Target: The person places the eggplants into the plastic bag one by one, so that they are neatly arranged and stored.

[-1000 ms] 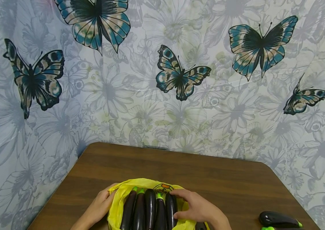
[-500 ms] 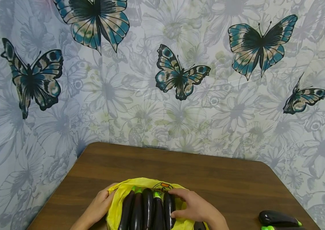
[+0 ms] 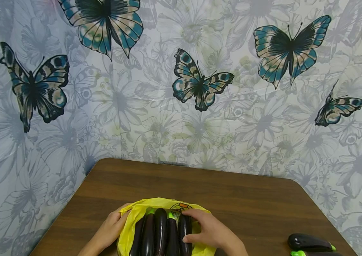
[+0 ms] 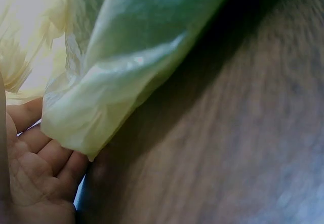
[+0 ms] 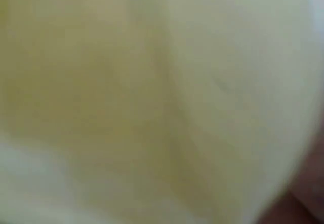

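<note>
Holding the yellow bag [image 3: 126, 233] by its far left rim with the left hand [image 3: 112, 227], tucking the fingers behind the plastic and gripping narrowly. Seeing five dark eggplants [image 3: 160, 231] lying side by side inside the bag, near the middle of the scene's near edge, showing bright green at the far ends of some. Spanning the rightmost eggplant [image 3: 184, 229] with the right hand [image 3: 211, 229], touching its far end with a fingertip and its right side with the thumb, holding it between them. Not being able to tell from the right wrist view how firmly, looking there mostly at blurred pale yellow. Resting the bag on the brown table [image 3: 200, 185], displaying an orange and black print [image 3: 183, 206] inside its far rim. Seeing two loose eggplants [image 3: 310, 243] lying together near the table's right edge, losing part of the nearer one below the frame. Facing a pale floral wall [image 3: 123, 99] beyond, bearing large blue, cream and black butterflies [image 3: 200, 87].
</note>
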`<action>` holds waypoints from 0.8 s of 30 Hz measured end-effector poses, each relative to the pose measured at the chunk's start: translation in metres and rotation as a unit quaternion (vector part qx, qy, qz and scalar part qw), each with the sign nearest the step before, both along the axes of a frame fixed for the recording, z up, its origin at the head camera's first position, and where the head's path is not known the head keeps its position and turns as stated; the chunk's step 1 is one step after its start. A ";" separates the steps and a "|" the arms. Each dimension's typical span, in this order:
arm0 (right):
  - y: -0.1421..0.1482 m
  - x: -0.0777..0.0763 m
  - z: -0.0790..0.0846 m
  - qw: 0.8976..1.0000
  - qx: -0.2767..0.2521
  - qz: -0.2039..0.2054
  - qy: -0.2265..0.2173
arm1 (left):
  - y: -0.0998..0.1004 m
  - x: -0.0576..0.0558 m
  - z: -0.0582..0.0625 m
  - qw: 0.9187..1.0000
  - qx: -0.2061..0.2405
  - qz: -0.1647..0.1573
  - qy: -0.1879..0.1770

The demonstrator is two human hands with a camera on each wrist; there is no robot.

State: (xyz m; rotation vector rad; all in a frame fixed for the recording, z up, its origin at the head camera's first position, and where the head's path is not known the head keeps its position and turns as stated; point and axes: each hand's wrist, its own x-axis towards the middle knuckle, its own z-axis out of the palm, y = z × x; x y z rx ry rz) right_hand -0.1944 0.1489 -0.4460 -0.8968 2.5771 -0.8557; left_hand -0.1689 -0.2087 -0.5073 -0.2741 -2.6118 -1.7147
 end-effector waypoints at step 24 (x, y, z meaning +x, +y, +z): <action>0.002 0.007 0.014 1.000 0.019 -0.003 0.007 | 0.001 0.002 0.001 1.000 -0.001 0.003 0.015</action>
